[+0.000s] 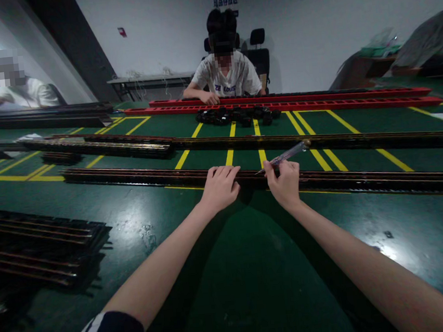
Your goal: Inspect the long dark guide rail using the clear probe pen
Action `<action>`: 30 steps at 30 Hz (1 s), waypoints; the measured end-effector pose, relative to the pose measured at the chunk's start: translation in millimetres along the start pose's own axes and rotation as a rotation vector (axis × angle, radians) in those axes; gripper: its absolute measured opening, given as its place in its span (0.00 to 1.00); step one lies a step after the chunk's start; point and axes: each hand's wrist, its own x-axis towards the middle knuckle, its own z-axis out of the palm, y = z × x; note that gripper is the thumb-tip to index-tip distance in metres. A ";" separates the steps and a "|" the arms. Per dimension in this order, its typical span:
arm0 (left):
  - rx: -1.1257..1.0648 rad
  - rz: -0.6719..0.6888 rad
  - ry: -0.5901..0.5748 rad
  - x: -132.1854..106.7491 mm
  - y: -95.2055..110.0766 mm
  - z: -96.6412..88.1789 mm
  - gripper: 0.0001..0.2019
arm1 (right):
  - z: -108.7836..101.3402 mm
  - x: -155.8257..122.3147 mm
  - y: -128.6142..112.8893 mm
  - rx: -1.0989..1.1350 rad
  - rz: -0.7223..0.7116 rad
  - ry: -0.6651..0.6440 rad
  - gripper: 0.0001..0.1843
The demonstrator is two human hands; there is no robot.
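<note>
A long bundle of dark strips [364,179] with coppery lines runs across the green table in front of me. My left hand [220,188] rests on this bundle, its fingers stretched over the top and the thumb toward the near side. Just to the right, my right hand [284,181] is closed around a slim screwdriver-like tool [290,152] with a clear handle. The tool's thin tip points left and down at the strips between my hands, while the handle end sticks out up and to the right. Whether the tip touches a strip I cannot tell.
Behind lies another long dark strip bundle [219,143]. Farther back are small black parts [236,115] and red slotted rails [317,103], with a person [232,79] seated there. More dark strips [29,242] lie at near left. Another person [38,92] sits at far left.
</note>
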 end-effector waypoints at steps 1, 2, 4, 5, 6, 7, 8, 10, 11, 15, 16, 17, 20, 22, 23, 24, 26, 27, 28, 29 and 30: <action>0.006 0.001 0.004 0.3 -0.1 0.6 0.20 | 0.4 0.1 0.3 -0.004 -0.005 0.008 0.21; 0.012 0.002 0.008 0.6 -0.2 1.1 0.20 | 0.7 0.1 0.6 -0.007 -0.010 0.013 0.21; 0.025 0.002 0.017 1.0 -0.3 2.3 0.19 | 1.2 0.1 1.1 -0.011 -0.014 0.015 0.21; 0.029 0.001 0.022 1.1 -0.4 2.8 0.19 | 1.3 0.1 1.2 -0.012 -0.014 0.010 0.21; 0.033 0.000 0.027 1.3 -0.4 3.3 0.18 | 1.2 0.0 1.3 -0.012 -0.014 0.006 0.21; 0.036 0.000 0.032 1.4 -0.5 3.9 0.18 | 1.0 -0.2 1.2 -0.011 -0.012 0.004 0.21; 0.039 0.000 0.037 1.5 -0.7 4.4 0.17 | 0.7 -0.3 1.1 -0.009 -0.009 0.002 0.21; 0.044 0.000 0.047 1.8 -0.9 5.4 0.17 | -0.1 -0.5 0.7 -0.001 -0.006 -0.001 0.21; 0.047 -0.001 0.050 2.0 -1.0 5.9 0.17 | -0.5 -0.5 0.5 0.004 -0.005 -0.004 0.21; 0.057 -0.008 0.057 2.2 -0.2 7.7 0.17 | -1.1 -0.5 0.1 0.014 0.000 -0.011 0.21; 0.061 -0.010 0.059 2.1 0.3 8.1 0.17 | -1.0 -0.5 0.0 0.014 0.002 -0.009 0.21; 0.065 -0.014 0.062 2.0 0.7 8.5 0.17 | -0.9 -0.4 -0.2 0.015 0.005 -0.009 0.21; 0.078 -0.017 0.069 1.7 1.9 9.0 0.17 | -0.7 -0.1 -1.1 0.021 0.011 -0.012 0.21; 0.082 -0.018 0.069 1.6 2.3 9.0 0.17 | -0.9 0.0 -1.8 0.026 0.007 -0.004 0.21; 0.082 -0.018 0.067 1.5 2.4 8.8 0.16 | -1.0 0.1 -2.1 0.027 0.004 0.003 0.21; 0.082 -0.020 0.065 1.5 2.5 8.5 0.16 | -1.1 0.0 -2.4 0.027 0.001 0.009 0.21; 0.086 -0.027 0.059 1.6 2.8 8.0 0.16 | -1.2 -0.1 -2.6 0.025 -0.002 0.013 0.21; 0.090 -0.031 0.058 1.6 3.0 7.8 0.16 | -1.1 -0.3 -2.6 0.023 -0.004 0.014 0.21; 0.096 -0.036 0.058 1.6 3.1 7.7 0.16 | -1.0 -0.4 -2.4 0.020 -0.006 0.016 0.21; 0.102 -0.040 0.059 1.5 3.3 7.7 0.16 | -0.8 -0.5 -2.2 0.018 -0.009 0.018 0.21; 0.108 -0.043 0.062 1.4 3.4 7.7 0.16 | -0.6 -0.6 -2.0 0.016 -0.011 0.022 0.21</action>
